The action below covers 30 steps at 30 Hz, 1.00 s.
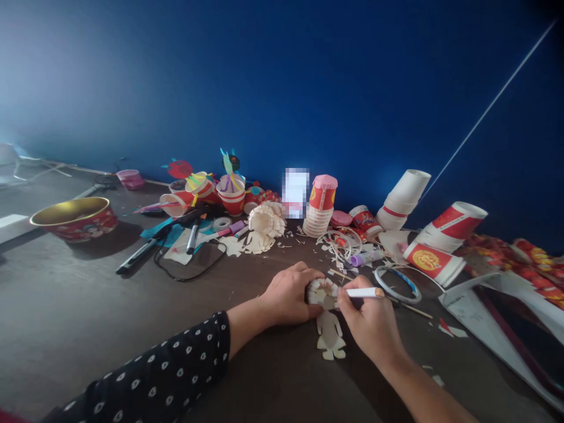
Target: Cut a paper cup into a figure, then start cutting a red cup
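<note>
The left hand [288, 295] curls around the round, frilly top of a paper doll [324, 294] and holds it on the dark counter [110, 305]. Its arm has a dark sleeve with white spots [154, 376]. The right hand [369, 323] pinches a white marker [361, 292] between fingers and thumb. The marker lies across the top of the doll, and its tan end points right. The doll's flat paper body [330, 336] lies on the counter just below the round top, beside the right hand.

Near the right hand are a ring of blue and white tape [397, 284] and a thin stick [412, 308]. Little paper scraps [335, 252] lie just past the hands. Farther back, a stack of red and white paper cups [321, 205] wears a pink top. A red cup on its side [434, 264] has round gold print, but it is too small to read. A white thing [296, 192] is too blurry to read.

A blue wall [282, 88] runs along the back edge of the counter. A big red bowl [74, 218] sits far to the left.
</note>
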{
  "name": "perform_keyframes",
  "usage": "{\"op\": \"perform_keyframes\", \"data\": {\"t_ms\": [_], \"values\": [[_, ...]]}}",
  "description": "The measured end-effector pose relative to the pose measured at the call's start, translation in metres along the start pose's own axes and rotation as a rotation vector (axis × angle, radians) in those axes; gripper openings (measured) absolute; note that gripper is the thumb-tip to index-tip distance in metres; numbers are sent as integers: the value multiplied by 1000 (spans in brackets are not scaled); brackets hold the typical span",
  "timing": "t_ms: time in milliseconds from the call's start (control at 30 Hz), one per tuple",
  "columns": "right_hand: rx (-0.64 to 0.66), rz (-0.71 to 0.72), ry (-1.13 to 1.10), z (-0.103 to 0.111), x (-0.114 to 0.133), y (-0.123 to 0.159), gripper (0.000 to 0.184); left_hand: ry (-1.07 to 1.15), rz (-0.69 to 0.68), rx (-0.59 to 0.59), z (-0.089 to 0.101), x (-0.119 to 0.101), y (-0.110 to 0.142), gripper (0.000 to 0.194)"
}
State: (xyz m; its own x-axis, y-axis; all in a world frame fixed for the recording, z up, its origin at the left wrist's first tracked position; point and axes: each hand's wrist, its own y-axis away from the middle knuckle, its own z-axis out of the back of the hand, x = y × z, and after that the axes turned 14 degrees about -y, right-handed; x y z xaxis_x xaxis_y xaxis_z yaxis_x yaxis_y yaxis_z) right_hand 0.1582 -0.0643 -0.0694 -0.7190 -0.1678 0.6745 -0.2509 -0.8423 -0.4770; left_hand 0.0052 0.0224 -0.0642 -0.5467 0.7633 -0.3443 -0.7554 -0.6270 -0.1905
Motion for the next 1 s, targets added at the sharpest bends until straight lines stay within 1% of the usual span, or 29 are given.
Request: {"op": "perform_keyframes", "data": {"t_ms": [300,500,567,767,1000], "values": [[-2,19,25,0,1,1,17,-4,-4,-1,1,0,0,50],[-52,9,-26,3,3,1,18,4,-8,-9,0,1,-1,50],[-39,-14,-77,3,3,1,20,4,-11,-8,-1,1,0,50],[31,-176,-279,-1,-4,3,23,-12,12,2,0,0,0,53],[41,-185,-259,-4,-8,1,22,-15,11,-4,-1,0,0,52]]}}
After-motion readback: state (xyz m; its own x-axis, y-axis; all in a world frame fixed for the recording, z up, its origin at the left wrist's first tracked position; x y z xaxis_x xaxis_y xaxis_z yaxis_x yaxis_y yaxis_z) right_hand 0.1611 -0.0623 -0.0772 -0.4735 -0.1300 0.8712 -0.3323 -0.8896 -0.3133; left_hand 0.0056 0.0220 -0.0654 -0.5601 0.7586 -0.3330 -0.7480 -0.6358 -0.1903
